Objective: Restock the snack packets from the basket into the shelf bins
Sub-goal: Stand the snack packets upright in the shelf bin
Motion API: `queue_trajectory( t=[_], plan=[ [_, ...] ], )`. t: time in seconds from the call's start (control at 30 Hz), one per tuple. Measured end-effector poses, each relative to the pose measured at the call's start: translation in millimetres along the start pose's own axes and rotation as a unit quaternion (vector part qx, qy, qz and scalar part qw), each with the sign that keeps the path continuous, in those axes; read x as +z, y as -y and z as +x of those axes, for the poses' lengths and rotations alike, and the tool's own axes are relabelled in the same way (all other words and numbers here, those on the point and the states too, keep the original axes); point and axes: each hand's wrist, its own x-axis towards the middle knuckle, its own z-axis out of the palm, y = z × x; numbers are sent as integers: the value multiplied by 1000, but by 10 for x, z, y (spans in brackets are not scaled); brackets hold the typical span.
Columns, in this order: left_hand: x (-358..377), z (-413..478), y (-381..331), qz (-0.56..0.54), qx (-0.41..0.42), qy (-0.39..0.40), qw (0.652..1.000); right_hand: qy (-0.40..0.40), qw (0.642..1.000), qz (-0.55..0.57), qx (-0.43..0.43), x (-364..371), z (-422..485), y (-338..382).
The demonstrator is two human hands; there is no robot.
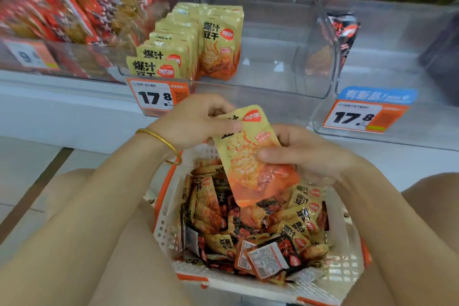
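1. Head view puts the basket (164, 226) nearest you, between your legs, heaped with loose snack packets (260, 231), yellow and dark mixed.
2. Just over the basket's far rim, both grips are clamped on one yellow packet (250, 156). Your left hand (196, 124) pinches its upper left corner. Your right hand (305, 154) holds its right edge, thumb across the front.
3. Stand the packet upright, print facing you, before you reach out.
4. Farther off, the middle bin (273, 57) holds matching yellow packets (173, 57) on its left side, so it looks like the right home. The second row (221, 45) stops short, so set yours against its front face.
5. Keep yellow out of the far right bin (387, 62), where a dark packet (344, 30) stands.
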Motion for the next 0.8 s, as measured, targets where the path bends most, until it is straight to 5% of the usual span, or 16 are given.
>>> queue_trajectory(
  t=[0.13, 0.23, 0.4, 0.5, 0.8],
  plan=[
    [-301, 65, -247, -34, 85, -205, 974, -67, 995, -25, -76, 137, 59, 678],
    [-511, 204, -151, 119, 149, -360, 913, -153, 979, -17, -132, 52, 395, 1076],
    [-569, 462, 76, 391, 94, -330, 854, -326, 933, -148, -46, -208, 1334, 1168],
    [-520, 536, 126, 416, 84, -323, 846, -341, 922, -175, 57, -309, 1814, 1011],
    [-477, 644, 254, 449, 81, -318, 831, -391, 890, -223, 73, -580, 2270, 920]
  ],
)
